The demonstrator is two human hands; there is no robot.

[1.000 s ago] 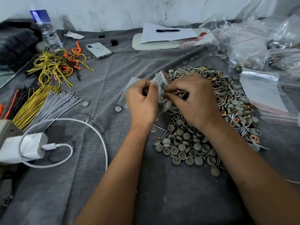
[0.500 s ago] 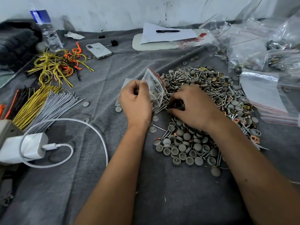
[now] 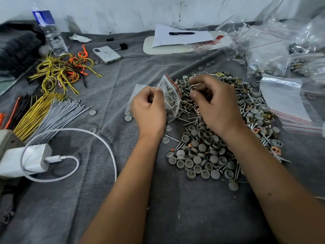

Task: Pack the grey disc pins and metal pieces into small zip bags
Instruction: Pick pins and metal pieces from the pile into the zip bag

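Note:
A large heap of grey disc pins, screws and small copper metal pieces lies on the grey cloth right of centre. My left hand holds a small clear zip bag with a red strip upright by its edge; some pins and screws show inside it. My right hand hovers over the heap just right of the bag's mouth, fingers curled, pinching what looks like a screw.
A stack of flat zip bags lies at the right, with filled bags behind it. Wire bundles, cable ties, a charger with cable, a phone, a water bottle and paper with a pen surround the work spot.
My right hand dropped onto the heap, then rose again toward the bag's mouth with a small piece. My left hand tilted the bag more upright and shifted slightly left.

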